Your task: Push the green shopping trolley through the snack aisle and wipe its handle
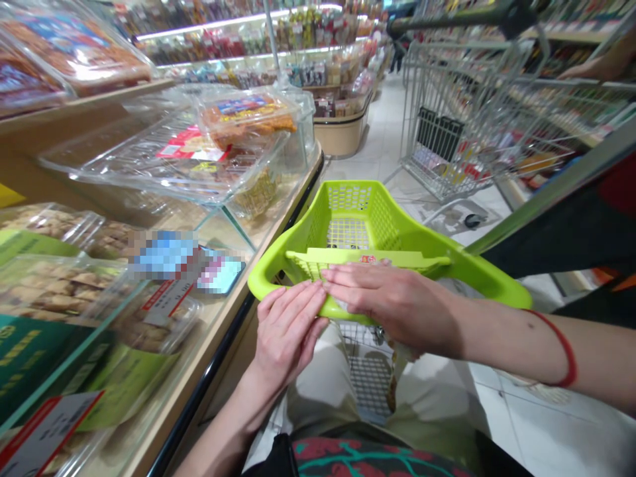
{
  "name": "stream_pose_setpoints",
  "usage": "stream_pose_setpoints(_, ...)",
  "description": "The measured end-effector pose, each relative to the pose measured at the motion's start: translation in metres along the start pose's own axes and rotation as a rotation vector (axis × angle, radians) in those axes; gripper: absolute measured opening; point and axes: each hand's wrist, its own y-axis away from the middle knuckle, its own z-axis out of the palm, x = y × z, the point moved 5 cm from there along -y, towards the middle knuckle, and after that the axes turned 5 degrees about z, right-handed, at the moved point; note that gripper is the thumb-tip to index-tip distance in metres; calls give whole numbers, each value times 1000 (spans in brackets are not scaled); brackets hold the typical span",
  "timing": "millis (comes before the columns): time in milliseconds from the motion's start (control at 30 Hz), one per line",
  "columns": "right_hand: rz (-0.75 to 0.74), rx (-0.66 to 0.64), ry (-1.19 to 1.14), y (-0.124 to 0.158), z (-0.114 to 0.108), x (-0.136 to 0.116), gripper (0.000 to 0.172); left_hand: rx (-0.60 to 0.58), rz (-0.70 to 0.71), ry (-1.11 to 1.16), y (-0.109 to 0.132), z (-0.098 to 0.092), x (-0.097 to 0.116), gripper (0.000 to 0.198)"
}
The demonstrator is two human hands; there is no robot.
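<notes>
A lime-green plastic basket on a cart frame stands right in front of me, and it looks empty apart from a small label at its near wall. My left hand rests on the basket's near rim, fingers stretched out and lying together. My right hand lies flat across the same rim just to the right, fingers extended and overlapping the left fingertips. A red cord circles my right forearm. Neither hand holds anything.
A glass-fronted display counter with clear boxes of pastries runs along my left. A metal shopping cart stands ahead on the right, with another person's hand on it. White tiled aisle floor runs between them.
</notes>
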Motion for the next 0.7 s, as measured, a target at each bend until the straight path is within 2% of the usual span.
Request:
stream_pose_setpoints(100, 43, 11, -17, 19, -9, 3, 36, -15, 0, 11, 0, 1, -1, 42)
stream_pose_setpoints(267, 91, 6, -30, 58, -33, 6, 53, -16, -4, 29, 2, 2, -2, 41)
stream_pose_setpoints(367, 111, 9, -21, 68, -37, 7, 56, 3, -16, 34, 1, 2, -1, 40)
stream_pose_setpoints(500, 145, 36, -4, 51, -26, 11, 52, 15, -23, 27, 0, 3, 1, 39)
stream_pose_setpoints(600, 139, 36, -9, 19, -12, 15, 34, 20, -24, 22, 0, 5, 1, 40)
stream_pose_setpoints(700, 164, -28, -50, -12, 1, 21, 31, 42, -31, 5, 1, 7, 1, 39)
